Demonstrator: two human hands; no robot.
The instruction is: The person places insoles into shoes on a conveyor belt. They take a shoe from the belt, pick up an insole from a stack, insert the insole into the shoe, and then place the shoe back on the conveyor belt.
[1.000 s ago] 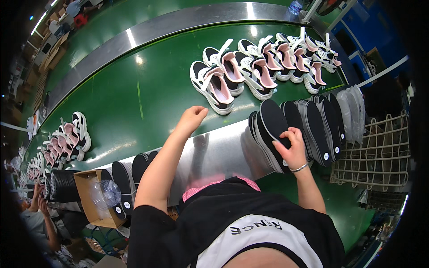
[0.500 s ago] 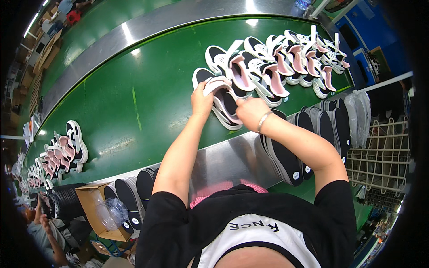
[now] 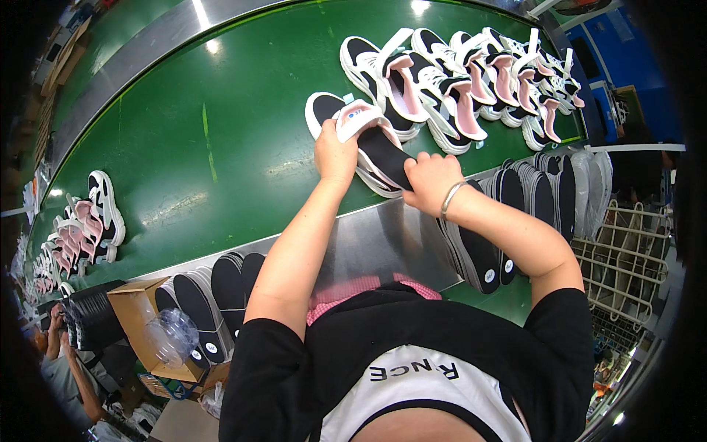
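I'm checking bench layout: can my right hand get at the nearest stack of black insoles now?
Probably yes: the insole stack lies by the right forearm, its near end uncovered. But the right hand holds a black insole partway in the sneaker, so it would likely need to let go first.

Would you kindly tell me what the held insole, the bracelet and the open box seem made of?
Insole: perhaps fabric over foam; its black face looks matt. Bracelet: likely polished metal, silvery with highlights. Box: apparently cardboard, matt brown, flat-walled.
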